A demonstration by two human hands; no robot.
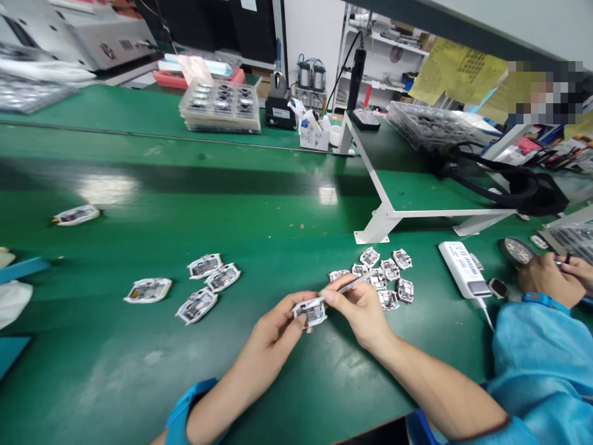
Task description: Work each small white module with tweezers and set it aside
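and there it was, the left hand [273, 337] pinched on a small white-edged electronic module [311, 313], thumb and fingers closed in a narrow grip around its edge, holding it up above the green workbench [115, 371]! right alongside, the right hand [356, 314] came in with a slim pen-like tool [349, 285], gripped just as narrowly between thumb and fingers, its tip right at the module's upper edge, though you could not quite tell whether it made contact. the two hands were almost touching over the module, what a tight little setup. just beyond them sat a cluster of similar modules [384, 278], with a looser group of them [204, 289] off to the left. a blue strap [189, 408] circled the left wrist. over on the right, a co-worker's hands [551, 278] were just beside a white barcode-labelled unit [463, 269], and a stack of clear trays [220, 106] sat far up the bench.
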